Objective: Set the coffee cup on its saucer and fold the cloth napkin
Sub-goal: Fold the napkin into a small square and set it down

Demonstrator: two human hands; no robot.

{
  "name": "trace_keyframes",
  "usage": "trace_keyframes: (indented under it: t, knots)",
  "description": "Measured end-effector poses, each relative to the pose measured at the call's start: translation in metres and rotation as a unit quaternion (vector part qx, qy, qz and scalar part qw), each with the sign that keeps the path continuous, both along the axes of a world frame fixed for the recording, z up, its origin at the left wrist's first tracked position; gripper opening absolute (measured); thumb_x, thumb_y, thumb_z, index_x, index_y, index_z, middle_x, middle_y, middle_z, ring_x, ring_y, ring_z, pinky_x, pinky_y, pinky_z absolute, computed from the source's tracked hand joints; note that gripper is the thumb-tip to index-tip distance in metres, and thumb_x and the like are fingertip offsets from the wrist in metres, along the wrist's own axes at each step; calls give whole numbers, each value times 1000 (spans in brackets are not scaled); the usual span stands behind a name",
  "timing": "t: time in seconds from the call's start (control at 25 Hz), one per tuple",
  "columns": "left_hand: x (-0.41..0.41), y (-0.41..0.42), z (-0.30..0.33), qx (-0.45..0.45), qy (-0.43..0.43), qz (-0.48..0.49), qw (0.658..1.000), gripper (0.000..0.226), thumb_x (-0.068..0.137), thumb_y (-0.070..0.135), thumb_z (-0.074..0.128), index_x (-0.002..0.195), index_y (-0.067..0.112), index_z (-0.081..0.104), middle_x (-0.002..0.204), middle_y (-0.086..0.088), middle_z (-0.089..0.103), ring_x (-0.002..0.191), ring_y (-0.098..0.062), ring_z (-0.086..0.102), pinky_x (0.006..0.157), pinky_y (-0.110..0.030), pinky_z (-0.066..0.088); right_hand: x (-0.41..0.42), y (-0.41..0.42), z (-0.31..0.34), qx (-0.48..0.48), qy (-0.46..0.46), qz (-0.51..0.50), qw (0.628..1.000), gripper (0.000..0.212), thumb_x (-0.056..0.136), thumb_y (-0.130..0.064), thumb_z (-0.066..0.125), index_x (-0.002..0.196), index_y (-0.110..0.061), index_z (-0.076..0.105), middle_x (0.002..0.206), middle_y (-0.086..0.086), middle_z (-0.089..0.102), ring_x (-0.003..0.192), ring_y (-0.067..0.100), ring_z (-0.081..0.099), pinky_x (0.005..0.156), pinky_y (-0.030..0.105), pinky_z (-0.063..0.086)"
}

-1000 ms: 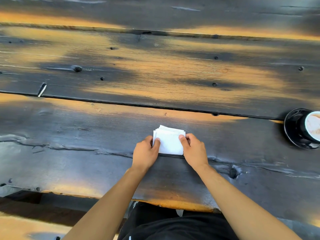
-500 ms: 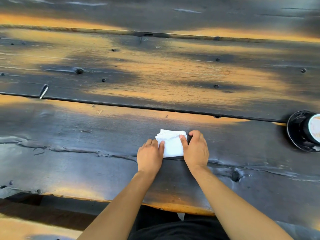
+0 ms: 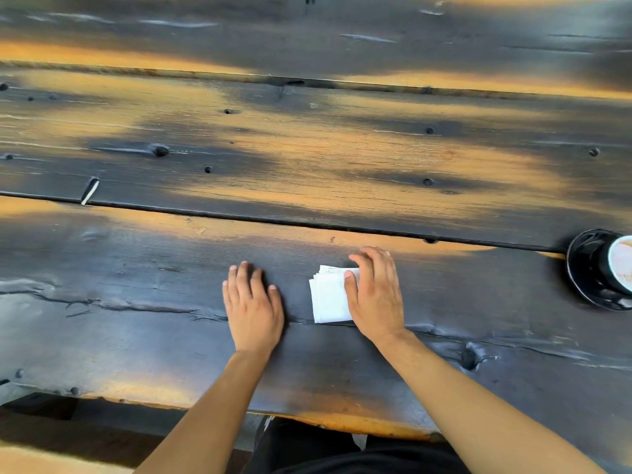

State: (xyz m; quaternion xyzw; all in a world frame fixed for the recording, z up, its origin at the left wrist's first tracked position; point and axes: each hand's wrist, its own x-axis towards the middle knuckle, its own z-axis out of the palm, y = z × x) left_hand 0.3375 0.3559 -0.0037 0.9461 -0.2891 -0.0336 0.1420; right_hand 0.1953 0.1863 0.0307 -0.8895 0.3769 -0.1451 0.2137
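Observation:
A small white napkin (image 3: 328, 295), folded into a thick rectangle, lies on the dark wooden table (image 3: 307, 159) near its front edge. My right hand (image 3: 374, 295) rests flat on the napkin's right part, thumb pressing its top. My left hand (image 3: 254, 302) lies flat on the bare wood a short way left of the napkin, fingers apart, holding nothing. At the far right edge stands a cup (image 3: 620, 265) with a pale top, on a black saucer (image 3: 581, 268); the frame cuts both off.
The table is made of wide charred planks with long gaps and knots. Its front edge runs just above my lap. A bench or floor shows below at the lower left.
My left hand has let go of the napkin and slid left onto bare wood. My right hand now covers more of the napkin, flattened over it.

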Motion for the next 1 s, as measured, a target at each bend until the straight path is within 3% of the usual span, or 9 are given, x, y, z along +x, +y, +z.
trace_keyframes:
  t: [0.12,0.24,0.44,1.0]
  knots:
    - [31,31,-7,52,12,13,999,61,99,36,33,149,2,39,162,-19,29,153,-36,19,124,-54,13,14,2,-13,17,121,90,988,62,104,-43,28,152,-4,36,161,14,32,154,28,18,127,44,9]
    - [47,55,-11,97,20,20,995,69,100,46,25,156,4,30,166,-17,21,155,-34,14,124,-56,14,19,-1,-29,17,199,124,972,74,102,-54,14,159,-7,15,168,12,10,156,24,1,126,41,-2]
    - [47,59,-12,112,16,20,993,69,102,49,26,159,9,24,167,-14,18,156,-31,10,125,-54,12,19,3,-37,-24,209,101,972,73,101,-51,21,159,-7,17,168,10,7,156,26,5,126,47,8]
    - [49,63,-18,80,-1,27,996,66,100,46,30,158,15,30,168,-8,21,156,-26,13,126,-52,12,25,3,-41,-65,228,95,967,74,99,-52,20,158,-6,21,167,12,17,155,29,12,125,53,11]
